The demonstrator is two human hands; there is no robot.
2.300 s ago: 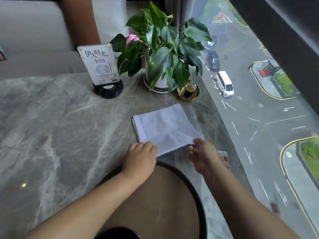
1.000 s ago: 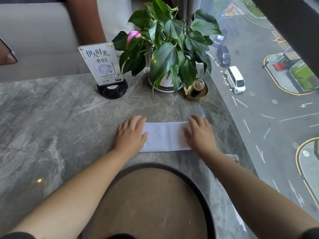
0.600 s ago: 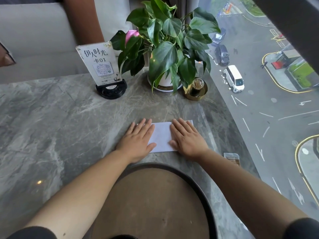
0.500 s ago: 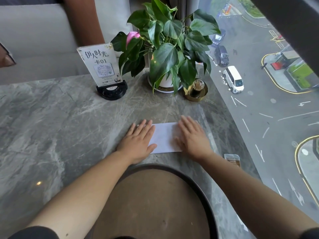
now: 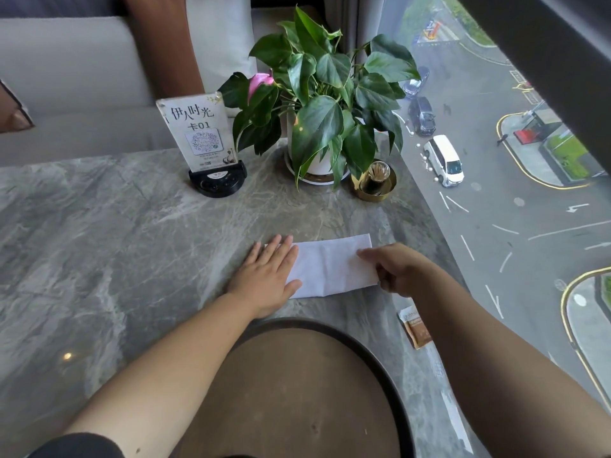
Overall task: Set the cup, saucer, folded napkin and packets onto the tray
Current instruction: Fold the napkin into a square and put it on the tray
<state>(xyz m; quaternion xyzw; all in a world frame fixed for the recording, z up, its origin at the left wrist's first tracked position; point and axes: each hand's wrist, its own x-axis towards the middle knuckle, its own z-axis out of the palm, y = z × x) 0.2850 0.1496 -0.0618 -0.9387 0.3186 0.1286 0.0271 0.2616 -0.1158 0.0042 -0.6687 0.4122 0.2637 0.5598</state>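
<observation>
A white napkin [image 5: 332, 266], folded into a strip, lies flat on the grey marble table just beyond the round brown tray [image 5: 297, 391] with its dark rim. My left hand [image 5: 267, 276] rests flat on the napkin's left end, fingers spread. My right hand [image 5: 400, 271] is at the napkin's right end, fingers curled at its edge. A brown packet [image 5: 416, 327] lies on the table to the right of the tray, partly under my right forearm. No cup or saucer is in view.
A potted plant [image 5: 324, 104], a table sign on a black base [image 5: 205, 140] and a gold toothpick holder [image 5: 375, 181] stand at the back. The table's right edge meets a window over a street. A sofa lies beyond the table.
My right hand has slid right along the napkin to its right end, uncovering the folded strip. My left hand has stayed pressed on the left end.
</observation>
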